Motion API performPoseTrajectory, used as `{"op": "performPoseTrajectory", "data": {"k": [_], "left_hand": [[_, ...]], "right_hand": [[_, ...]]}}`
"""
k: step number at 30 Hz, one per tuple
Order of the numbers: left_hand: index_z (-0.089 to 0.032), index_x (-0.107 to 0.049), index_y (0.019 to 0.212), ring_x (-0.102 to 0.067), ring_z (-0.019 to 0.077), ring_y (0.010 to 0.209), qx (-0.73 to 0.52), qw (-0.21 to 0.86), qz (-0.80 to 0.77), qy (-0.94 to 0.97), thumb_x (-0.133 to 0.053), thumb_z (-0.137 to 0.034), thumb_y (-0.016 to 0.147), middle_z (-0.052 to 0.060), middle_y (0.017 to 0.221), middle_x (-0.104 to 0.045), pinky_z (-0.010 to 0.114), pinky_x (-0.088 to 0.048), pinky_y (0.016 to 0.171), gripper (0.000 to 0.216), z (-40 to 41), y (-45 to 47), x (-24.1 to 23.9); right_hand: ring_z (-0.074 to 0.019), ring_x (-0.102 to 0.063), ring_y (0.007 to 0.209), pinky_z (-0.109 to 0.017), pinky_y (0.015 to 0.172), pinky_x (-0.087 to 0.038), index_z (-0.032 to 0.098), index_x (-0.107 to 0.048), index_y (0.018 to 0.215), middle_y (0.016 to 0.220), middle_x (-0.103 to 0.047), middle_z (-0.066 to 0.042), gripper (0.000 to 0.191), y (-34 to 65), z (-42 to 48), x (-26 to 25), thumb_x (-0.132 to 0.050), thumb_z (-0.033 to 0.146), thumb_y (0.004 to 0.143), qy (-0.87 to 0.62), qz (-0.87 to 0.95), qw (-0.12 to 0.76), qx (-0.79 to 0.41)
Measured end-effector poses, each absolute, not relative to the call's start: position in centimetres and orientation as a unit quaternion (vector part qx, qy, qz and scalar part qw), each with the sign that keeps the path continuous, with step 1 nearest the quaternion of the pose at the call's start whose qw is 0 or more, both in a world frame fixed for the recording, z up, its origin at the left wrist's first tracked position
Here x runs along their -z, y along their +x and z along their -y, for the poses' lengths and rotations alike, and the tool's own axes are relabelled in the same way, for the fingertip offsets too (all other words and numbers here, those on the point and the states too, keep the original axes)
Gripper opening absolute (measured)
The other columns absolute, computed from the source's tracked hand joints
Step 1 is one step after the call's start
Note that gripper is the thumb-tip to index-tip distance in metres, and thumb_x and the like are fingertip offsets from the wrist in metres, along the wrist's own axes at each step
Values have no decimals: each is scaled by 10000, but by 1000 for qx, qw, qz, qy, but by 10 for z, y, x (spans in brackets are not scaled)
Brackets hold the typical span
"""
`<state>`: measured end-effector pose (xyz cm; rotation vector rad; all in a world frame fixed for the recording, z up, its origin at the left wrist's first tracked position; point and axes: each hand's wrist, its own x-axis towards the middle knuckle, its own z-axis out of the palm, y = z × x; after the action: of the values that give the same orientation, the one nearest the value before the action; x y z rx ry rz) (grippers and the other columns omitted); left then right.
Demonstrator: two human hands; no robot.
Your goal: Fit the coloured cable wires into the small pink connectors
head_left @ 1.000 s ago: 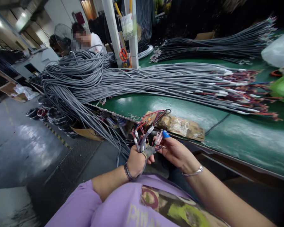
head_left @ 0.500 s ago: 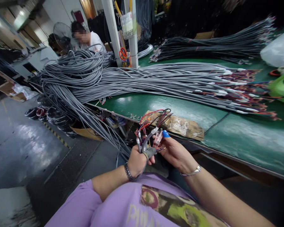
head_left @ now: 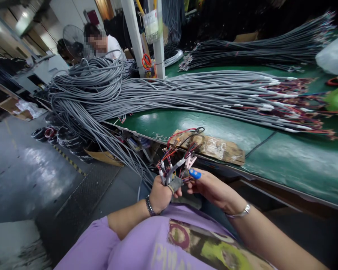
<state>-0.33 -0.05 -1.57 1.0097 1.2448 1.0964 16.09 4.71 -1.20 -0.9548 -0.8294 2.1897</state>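
My left hand (head_left: 160,195) is closed round a small bunch of grey cables (head_left: 173,170) with white sleeves near their ends. Its thumb wears a grey cover (head_left: 175,184). Stripped coloured wires (head_left: 169,152) fan out above the fist. My right hand (head_left: 211,185), with a blue cover (head_left: 195,173) on one fingertip, pinches thin coloured wires beside the left thumb; the exact grip is partly hidden. A pale pink clip (head_left: 190,162) stands just above the blue fingertip, and whether the fingers touch it I cannot tell.
A taped cardboard piece (head_left: 216,148) lies at the edge of the green table (head_left: 301,161). Behind it stretches a large bundle of grey cables (head_left: 191,90), with darker cables (head_left: 250,50) farther back. A white post (head_left: 159,56) rises beyond. A co-worker (head_left: 112,47) sits at the far left.
My right hand has turned, its blue fingertip moving down onto the wires. The pink clip now shows more fully above it. My left hand has shifted slightly left with the cables.
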Motion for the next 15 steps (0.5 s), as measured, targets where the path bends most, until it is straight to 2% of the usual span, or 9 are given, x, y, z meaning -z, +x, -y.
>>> {"op": "performPoseTrajectory", "data": {"k": [3,6,11,15], "left_hand": [[-136,-604,531,-480,76,428,-453,559,-525,455,-670,-444,785,13,473,-574,198,-397,459,405,2,-5,15],[-132,-621,546,-496,84,443,-433,562,-520,475,-667,-450,782,20,486,-582,204,-410,472,399,2,-6,12],[-127,-641,598,-497,97,440,-352,606,-497,511,-713,-462,722,15,474,-576,220,-424,478,364,-1,-10,4],[-134,-637,600,-500,103,442,-337,616,-490,515,-721,-479,707,12,471,-571,231,-431,490,371,-1,-10,1]], "right_hand": [[-90,-471,535,-233,538,-413,165,-600,719,573,-539,35,441,157,-45,11,-850,500,576,-394,351,291,-798],[-90,-462,519,-230,512,-358,162,-593,719,577,-568,26,442,153,-43,9,-841,499,576,-407,401,292,-766],[-165,-577,632,-285,607,-442,174,-658,755,688,-670,-30,339,154,-40,1,-774,481,672,-369,503,294,-724],[-195,-592,683,-308,656,-469,196,-700,757,718,-684,-33,239,156,-39,-3,-772,416,695,-361,555,308,-683]]}}
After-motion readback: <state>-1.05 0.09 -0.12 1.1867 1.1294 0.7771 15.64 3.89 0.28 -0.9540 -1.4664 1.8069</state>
